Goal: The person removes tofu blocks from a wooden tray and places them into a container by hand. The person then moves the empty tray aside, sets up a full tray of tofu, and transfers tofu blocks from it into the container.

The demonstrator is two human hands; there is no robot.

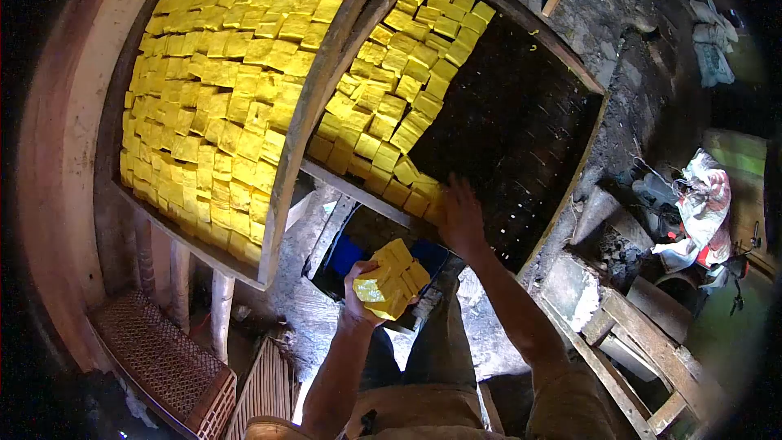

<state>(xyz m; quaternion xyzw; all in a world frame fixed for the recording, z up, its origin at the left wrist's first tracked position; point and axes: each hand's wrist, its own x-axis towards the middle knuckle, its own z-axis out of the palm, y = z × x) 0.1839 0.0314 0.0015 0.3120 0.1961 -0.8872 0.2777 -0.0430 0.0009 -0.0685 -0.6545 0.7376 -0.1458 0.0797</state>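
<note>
Several yellow blocks that look like tofu (393,277) are piled together in my left hand (358,293), its fingers curled round their left side and underside. It holds them low in front of my body, below the tray edge. My right hand (463,220) reaches over the front of the right-hand wooden tray (529,147), its fingers stretched out. Beside its left edge, a yellow tofu block (434,209) at the end of the front row touches the hand. Rows of similar blocks (383,106) cover the left part of this tray; its dark slatted bottom shows on the right.
A second wooden tray (265,265) on the left is filled with yellow blocks. Beneath the trays stands a dark container with blue (346,254). A woven rack (163,358) lies lower left, a wooden frame (652,358) lower right, and a white-and-red sack (705,195) at right.
</note>
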